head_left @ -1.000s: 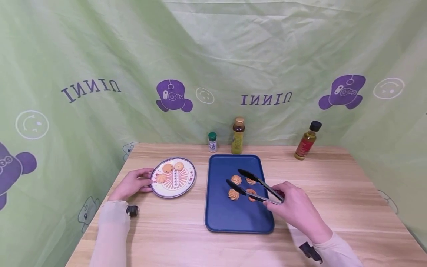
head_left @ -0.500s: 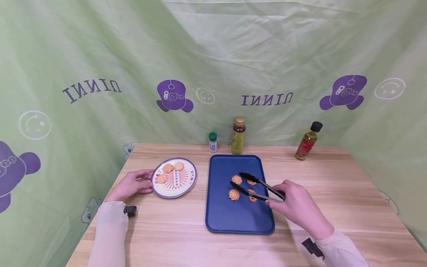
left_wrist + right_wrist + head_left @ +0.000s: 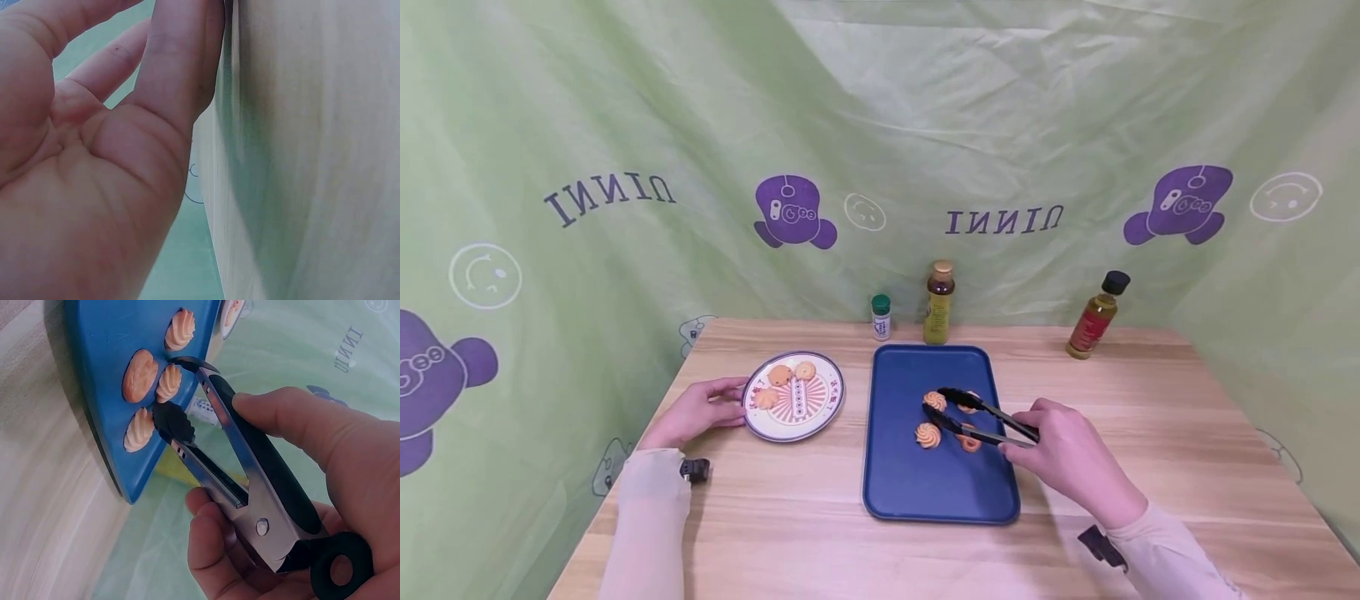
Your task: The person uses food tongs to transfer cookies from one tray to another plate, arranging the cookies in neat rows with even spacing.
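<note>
My right hand [image 3: 1070, 454] grips black and steel tongs [image 3: 250, 469], thumb along one arm and fingers under the other. The tongs' dark tips lie on either side of a swirled cookie [image 3: 169, 382] on the blue tray [image 3: 940, 496]. Around it on the tray lie another swirled cookie [image 3: 928, 435], a ring-shaped cookie [image 3: 971, 444] and one more cookie [image 3: 139, 430], partly covered by the tongs in the head view. At the left, my left hand [image 3: 696, 410] touches the near-left rim of a round patterned plate [image 3: 820, 417] with relaxed fingers. Three cookies [image 3: 781, 376] lie on that plate.
Behind the tray stand a green-capped shaker [image 3: 882, 317] and a yellow-labelled bottle [image 3: 938, 304]. A red-labelled bottle [image 3: 1093, 321] stands at the back right. A green printed curtain [image 3: 880, 125] hangs behind the wooden table [image 3: 790, 517].
The tongs' tips have drawn closer together around the far-left cookie on the tray. My left hand stays at the plate's rim. The head view has shifted slightly.
</note>
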Demonstrator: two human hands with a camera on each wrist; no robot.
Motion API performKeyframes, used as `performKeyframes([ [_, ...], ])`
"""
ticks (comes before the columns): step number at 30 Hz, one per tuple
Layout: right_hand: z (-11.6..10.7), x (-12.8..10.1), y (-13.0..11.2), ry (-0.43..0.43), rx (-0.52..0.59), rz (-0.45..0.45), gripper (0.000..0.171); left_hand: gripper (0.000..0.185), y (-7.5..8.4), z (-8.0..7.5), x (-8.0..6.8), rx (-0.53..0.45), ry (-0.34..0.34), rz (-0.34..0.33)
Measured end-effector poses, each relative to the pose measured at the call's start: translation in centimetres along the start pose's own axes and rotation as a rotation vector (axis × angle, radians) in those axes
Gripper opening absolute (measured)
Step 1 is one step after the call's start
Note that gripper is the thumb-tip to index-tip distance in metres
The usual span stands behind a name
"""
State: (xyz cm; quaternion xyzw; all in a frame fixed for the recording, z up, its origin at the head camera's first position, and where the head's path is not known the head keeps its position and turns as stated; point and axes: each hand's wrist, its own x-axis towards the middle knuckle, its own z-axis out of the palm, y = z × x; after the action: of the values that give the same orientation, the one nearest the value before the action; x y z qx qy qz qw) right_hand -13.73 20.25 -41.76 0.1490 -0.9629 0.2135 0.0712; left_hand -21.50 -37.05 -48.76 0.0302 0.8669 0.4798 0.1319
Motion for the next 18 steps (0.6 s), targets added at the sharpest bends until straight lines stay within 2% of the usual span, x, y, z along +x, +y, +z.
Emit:
performKeyframes([
  [9, 0.0, 0.4, -0.5, 0.007, -0.001, -0.009, 0.036, 0.069, 0.4, 0.1, -0.2, 0.014, -0.002, -0.006],
  [18, 0.6, 1.6, -2.4, 0.000, 0.044, -0.015, 0.040, 0.070, 0.8, 0.1, -0.4, -0.019, -0.007, -0.017],
])
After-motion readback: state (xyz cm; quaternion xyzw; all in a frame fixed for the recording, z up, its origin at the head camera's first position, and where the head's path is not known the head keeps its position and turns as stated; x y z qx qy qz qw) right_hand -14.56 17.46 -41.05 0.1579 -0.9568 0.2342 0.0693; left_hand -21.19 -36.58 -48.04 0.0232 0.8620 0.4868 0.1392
